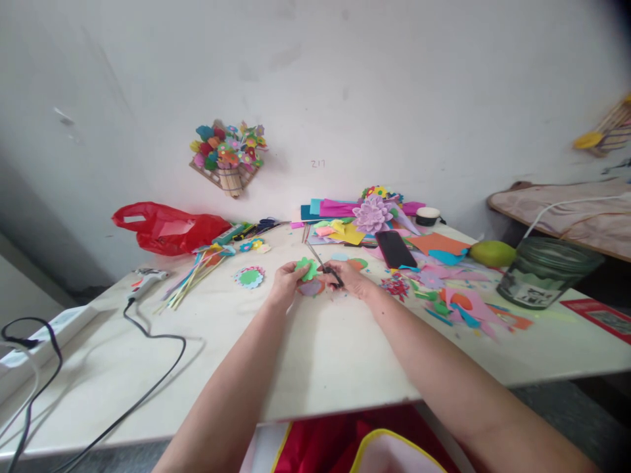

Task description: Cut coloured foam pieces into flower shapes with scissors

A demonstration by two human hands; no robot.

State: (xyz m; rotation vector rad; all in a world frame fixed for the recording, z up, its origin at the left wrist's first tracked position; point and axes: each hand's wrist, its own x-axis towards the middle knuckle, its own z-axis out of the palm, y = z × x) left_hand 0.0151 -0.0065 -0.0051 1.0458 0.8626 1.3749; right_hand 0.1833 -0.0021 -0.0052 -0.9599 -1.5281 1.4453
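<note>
My left hand [286, 284] pinches a green flower cutout [307, 268] with a scalloped edge, just above the table. In my right hand [350, 279] is a pair of scissors [321, 260], its blades pointing up and to the left beside the cutout. Whether the blades touch the green piece I cannot tell. Beneath my hands lie a purple and orange round piece [311, 288] and a green and orange one [359, 263], both partly covered. Left of my left hand rests a layered flower [250, 276] with a green centre and a pale blue scalloped rim.
A glue gun [146, 284] with a black cord lies left, near a white power strip [49, 334], thin sticks [194, 279] and a red plastic bag [170, 228]. On the right are a phone [396, 250], coloured scraps [468, 305], a green fruit [493, 253] and a glass jar [542, 272].
</note>
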